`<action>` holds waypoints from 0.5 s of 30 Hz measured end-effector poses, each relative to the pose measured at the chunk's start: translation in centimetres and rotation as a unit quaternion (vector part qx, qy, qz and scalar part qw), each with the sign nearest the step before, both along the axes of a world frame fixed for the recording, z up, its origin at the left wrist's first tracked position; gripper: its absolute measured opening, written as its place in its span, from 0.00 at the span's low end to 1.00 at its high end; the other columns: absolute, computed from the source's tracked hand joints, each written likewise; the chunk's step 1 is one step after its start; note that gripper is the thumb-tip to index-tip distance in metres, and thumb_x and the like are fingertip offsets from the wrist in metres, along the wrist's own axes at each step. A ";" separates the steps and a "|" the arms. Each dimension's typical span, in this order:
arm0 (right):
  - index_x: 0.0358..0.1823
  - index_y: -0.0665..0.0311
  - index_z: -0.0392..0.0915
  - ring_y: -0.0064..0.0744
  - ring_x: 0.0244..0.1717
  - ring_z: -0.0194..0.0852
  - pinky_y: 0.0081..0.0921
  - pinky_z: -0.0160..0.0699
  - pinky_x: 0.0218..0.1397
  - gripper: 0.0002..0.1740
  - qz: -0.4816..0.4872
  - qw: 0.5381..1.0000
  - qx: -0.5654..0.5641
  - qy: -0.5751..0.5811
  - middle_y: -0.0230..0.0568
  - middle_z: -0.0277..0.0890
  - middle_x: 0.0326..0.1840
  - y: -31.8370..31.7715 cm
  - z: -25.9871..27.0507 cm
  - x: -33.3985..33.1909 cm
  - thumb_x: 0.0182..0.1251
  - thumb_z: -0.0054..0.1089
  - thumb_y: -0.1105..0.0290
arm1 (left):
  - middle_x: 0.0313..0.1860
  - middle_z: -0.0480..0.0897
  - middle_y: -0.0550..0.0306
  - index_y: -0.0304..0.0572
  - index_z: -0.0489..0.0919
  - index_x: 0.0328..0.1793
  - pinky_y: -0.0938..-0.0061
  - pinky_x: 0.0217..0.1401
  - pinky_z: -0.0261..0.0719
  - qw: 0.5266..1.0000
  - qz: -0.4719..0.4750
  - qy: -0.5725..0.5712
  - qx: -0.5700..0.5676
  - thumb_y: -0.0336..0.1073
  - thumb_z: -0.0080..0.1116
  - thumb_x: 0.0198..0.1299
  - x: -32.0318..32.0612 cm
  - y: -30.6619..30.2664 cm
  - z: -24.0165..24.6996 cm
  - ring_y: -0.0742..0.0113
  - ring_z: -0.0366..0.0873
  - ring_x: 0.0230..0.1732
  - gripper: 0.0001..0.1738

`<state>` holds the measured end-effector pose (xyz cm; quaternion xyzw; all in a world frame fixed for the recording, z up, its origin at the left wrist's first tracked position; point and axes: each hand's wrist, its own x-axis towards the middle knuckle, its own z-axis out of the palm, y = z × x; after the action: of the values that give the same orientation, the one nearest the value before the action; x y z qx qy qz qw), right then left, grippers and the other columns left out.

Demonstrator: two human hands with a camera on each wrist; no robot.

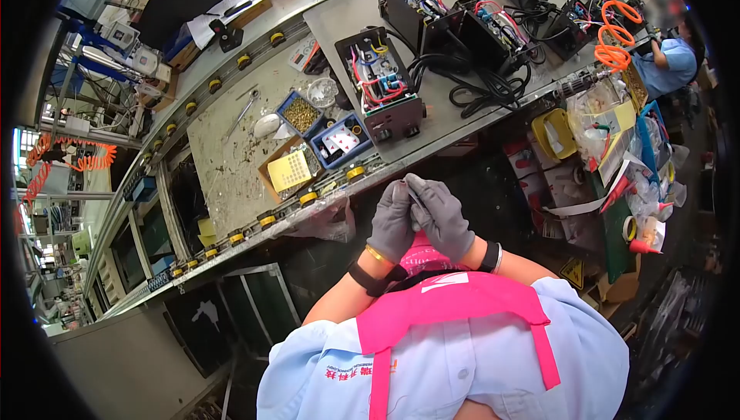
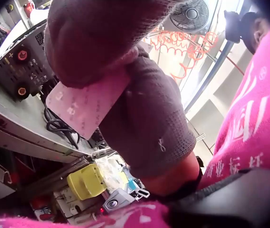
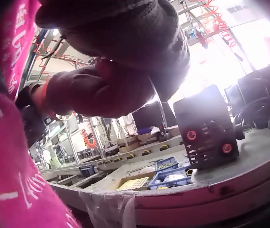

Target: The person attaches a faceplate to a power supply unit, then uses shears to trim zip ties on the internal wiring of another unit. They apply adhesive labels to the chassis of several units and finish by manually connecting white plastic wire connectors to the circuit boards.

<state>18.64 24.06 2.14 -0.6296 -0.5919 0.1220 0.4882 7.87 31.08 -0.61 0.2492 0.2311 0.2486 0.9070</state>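
In grey gloves, my left hand point(image 1: 391, 223) and right hand point(image 1: 443, 222) meet in front of my chest, fingertips close together. Between them is a thin card point(image 2: 90, 104) with rounded corners and faint print, pinkish in the left wrist view. Fingers of both hands curl in at its upper edge, and the gloves hide part of it. From the head only a narrow sliver of the card shows between the hands. Just beyond them, a black-cased electronic unit point(image 1: 381, 85) with exposed wires and two round terminals stands at the bench edge.
Left of the unit sit a blue bin point(image 1: 340, 142) of white cards with red marks, a blue bin of brass-coloured parts point(image 1: 301, 113) and a cardboard box with a yellow sheet point(image 1: 289, 170). More wired units and black cables point(image 1: 493, 89) lie rightward. Another person point(image 1: 669, 62) is far right.
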 end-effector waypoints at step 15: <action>0.62 0.73 0.67 0.53 0.50 0.72 0.39 0.73 0.54 0.26 -0.030 0.998 0.019 -0.044 0.54 0.74 0.50 1.1 1.6 -0.4 0.60 0.52 0.73 | 0.27 0.76 0.68 0.48 0.74 0.45 0.88 0.22 0.65 0.998 -0.039 -0.038 -0.016 0.43 0.45 0.71 -0.1 1.9 1.7 0.82 0.70 0.22 0.10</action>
<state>18.20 25.18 3.72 -0.6425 -0.5959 0.0685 0.4769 7.79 32.94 1.12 0.2337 0.1905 0.2189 0.9280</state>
